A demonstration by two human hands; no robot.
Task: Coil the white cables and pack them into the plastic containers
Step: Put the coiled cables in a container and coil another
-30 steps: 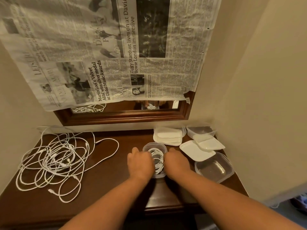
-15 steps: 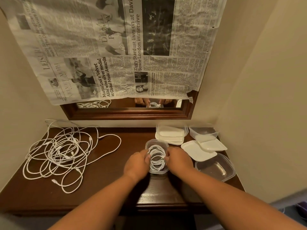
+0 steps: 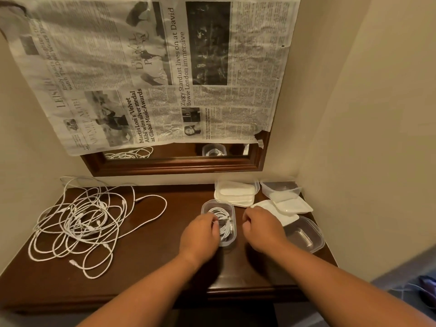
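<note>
A small clear plastic container (image 3: 230, 206) stands on the dark wooden table (image 3: 153, 256), holding a coiled white cable (image 3: 223, 217). My left hand (image 3: 200, 234) grips the container's left wall, its fingertips curled over the rim onto the coil. My right hand (image 3: 262, 228) hovers just right of the container, apart from it, with fingers loosely curled and nothing in them. A loose tangle of white cables (image 3: 80, 220) lies spread over the table's left half.
An empty clear container (image 3: 304, 234) sits at the right edge, white lids (image 3: 292, 206) lie behind it, and more containers (image 3: 236, 192) are stacked at the back. A wood-framed mirror (image 3: 177, 165) draped in newspaper hangs behind. Walls close in on both sides.
My right hand has come off the container and moved to the right. The left hand stays at the container's left side. The coil now lies settled inside.
</note>
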